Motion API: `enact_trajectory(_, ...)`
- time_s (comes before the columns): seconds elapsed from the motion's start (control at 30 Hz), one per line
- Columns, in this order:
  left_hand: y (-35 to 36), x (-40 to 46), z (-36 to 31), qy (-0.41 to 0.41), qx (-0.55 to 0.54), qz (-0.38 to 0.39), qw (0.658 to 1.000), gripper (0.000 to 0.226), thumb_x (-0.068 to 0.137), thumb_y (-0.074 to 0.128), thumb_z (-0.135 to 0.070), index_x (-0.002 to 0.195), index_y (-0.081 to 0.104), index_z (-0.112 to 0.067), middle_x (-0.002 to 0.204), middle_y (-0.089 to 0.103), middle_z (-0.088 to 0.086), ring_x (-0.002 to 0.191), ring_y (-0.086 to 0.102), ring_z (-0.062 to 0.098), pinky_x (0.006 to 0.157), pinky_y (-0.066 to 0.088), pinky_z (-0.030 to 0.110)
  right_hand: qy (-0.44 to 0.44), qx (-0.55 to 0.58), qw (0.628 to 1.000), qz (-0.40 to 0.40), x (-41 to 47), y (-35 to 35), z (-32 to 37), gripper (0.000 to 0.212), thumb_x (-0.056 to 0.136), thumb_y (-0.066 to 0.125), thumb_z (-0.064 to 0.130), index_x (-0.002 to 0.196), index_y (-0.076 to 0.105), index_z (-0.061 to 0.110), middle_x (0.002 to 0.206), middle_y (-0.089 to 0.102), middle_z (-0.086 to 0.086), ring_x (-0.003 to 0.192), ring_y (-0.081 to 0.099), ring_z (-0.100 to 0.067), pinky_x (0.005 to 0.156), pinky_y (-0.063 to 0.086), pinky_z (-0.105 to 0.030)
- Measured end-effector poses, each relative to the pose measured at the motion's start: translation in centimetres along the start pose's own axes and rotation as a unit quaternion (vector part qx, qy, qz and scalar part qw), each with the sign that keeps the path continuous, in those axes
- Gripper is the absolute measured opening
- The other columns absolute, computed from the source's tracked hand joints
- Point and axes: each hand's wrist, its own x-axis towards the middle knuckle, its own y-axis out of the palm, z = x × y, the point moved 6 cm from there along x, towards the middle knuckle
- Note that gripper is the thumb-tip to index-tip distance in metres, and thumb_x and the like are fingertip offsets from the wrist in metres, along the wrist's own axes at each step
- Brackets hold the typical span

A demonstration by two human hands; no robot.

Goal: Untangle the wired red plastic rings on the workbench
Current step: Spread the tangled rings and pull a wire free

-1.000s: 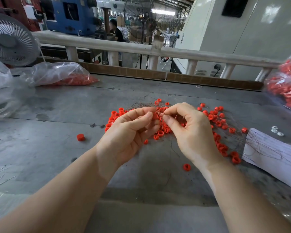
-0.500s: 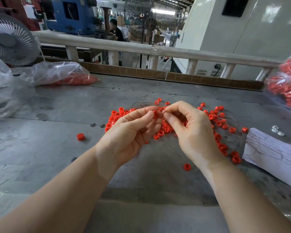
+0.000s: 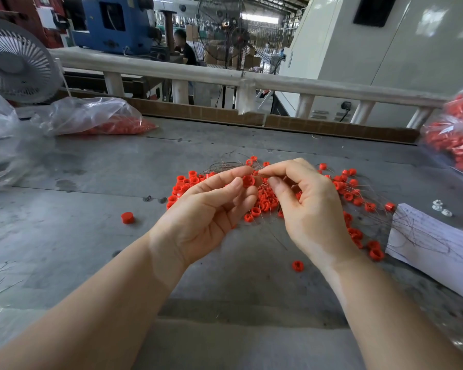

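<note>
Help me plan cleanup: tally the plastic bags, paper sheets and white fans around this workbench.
Plastic bags: 3
Paper sheets: 1
White fans: 1
Total: 5

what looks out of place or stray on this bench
Two pieces lie apart from the tangled pile of wired rings: a solid-looking red cap alone to the left, and one loose ring near the right wrist. Thin wires also trail from the pile over the white paper on the right.
</note>
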Motion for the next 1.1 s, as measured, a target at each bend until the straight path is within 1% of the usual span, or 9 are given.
enact_trajectory(0.13, 0.05, -0.01, 0.04, 0.001, 0.014, 0.009, 1.000, 0.021, 0.069, 0.058, -0.006, 0.074, 0.077, -0.012, 0.070, 0.068, 0.007, 0.064, 0.068, 0.011, 0.059, 0.056, 0.020, 0.002, -0.001, 1.000, 0.001, -0.04, -0.06, -0.08, 0.015, 0.088, 0.059, -0.001, 0.092, 0.070, 0.008, 0.085, 0.060, 0.004, 0.084, 0.055, -0.003, 0.077, 0.038, -0.006)
enact_trajectory(0.27, 0.11, -0.02, 0.06, 0.003, 0.016, 0.013, 1.000, 0.021, 0.069, 0.058, -0.007, 0.075, 0.078, -0.013, 0.072, 0.070, 0.006, 0.063, 0.068, 0.011, 0.058, 0.056, 0.020, 0.007, 0.001, 1.000, 0.001, -0.05, -0.09, -0.14, 0.015, 0.088, 0.059, 0.000, 0.091, 0.071, 0.008, 0.086, 0.061, 0.001, 0.083, 0.055, -0.005, 0.077, 0.040, -0.009)
enact_trajectory(0.43, 0.20, -0.11, 0.04, 0.003, 0.023, 0.020, 1.000, 0.020, 0.070, 0.058, -0.010, 0.074, 0.078, -0.014, 0.073, 0.072, 0.005, 0.062, 0.068, 0.010, 0.057, 0.056, 0.020, 0.008, -0.001, 1.000, 0.001, -0.06, -0.16, -0.10, 0.015, 0.088, 0.060, 0.000, 0.092, 0.071, 0.008, 0.087, 0.061, 0.002, 0.083, 0.055, -0.004, 0.077, 0.039, -0.008)
enact_trajectory(0.57, 0.17, -0.07, 0.07, 0.008, 0.035, 0.018, 0.999, 0.020, 0.069, 0.059, -0.012, 0.073, 0.078, -0.017, 0.069, 0.071, 0.003, 0.060, 0.067, 0.007, 0.055, 0.055, 0.019, 0.007, -0.004, 1.000, -0.003, -0.05, -0.25, -0.08, 0.015, 0.088, 0.060, 0.000, 0.091, 0.071, 0.008, 0.086, 0.061, 0.001, 0.083, 0.055, -0.005, 0.077, 0.040, -0.009)
enact_trajectory(0.7, 0.07, -0.02, 0.12, 0.008, 0.031, 0.022, 0.999, 0.020, 0.070, 0.059, -0.011, 0.074, 0.078, -0.016, 0.069, 0.070, 0.003, 0.060, 0.066, 0.007, 0.055, 0.055, 0.019, 0.007, 0.000, 1.000, -0.005, -0.09, -0.26, -0.07, 0.014, 0.088, 0.060, 0.000, 0.091, 0.071, 0.009, 0.085, 0.059, 0.003, 0.078, 0.055, -0.004, 0.074, 0.039, -0.008)
enact_trajectory(0.83, 0.05, 0.03, 0.14, 0.008, 0.027, 0.026, 0.999, 0.021, 0.070, 0.059, -0.010, 0.075, 0.078, -0.016, 0.071, 0.070, 0.004, 0.061, 0.067, 0.007, 0.056, 0.055, 0.019, 0.009, 0.003, 1.000, -0.005, -0.11, -0.26, -0.12, 0.014, 0.088, 0.060, 0.000, 0.090, 0.071, 0.008, 0.084, 0.058, 0.004, 0.077, 0.053, 0.001, 0.073, 0.037, -0.007)
enact_trajectory(1.1, 0.03, 0.12, 0.09, 0.010, 0.024, 0.025, 0.999, 0.022, 0.070, 0.058, -0.008, 0.074, 0.078, -0.016, 0.073, 0.070, 0.005, 0.060, 0.066, 0.007, 0.056, 0.055, 0.018, 0.013, 0.009, 1.000, -0.008, -0.03, -0.27, -0.13, 0.014, 0.087, 0.060, 0.000, 0.090, 0.071, 0.008, 0.085, 0.060, 0.002, 0.077, 0.054, -0.001, 0.073, 0.038, -0.009)
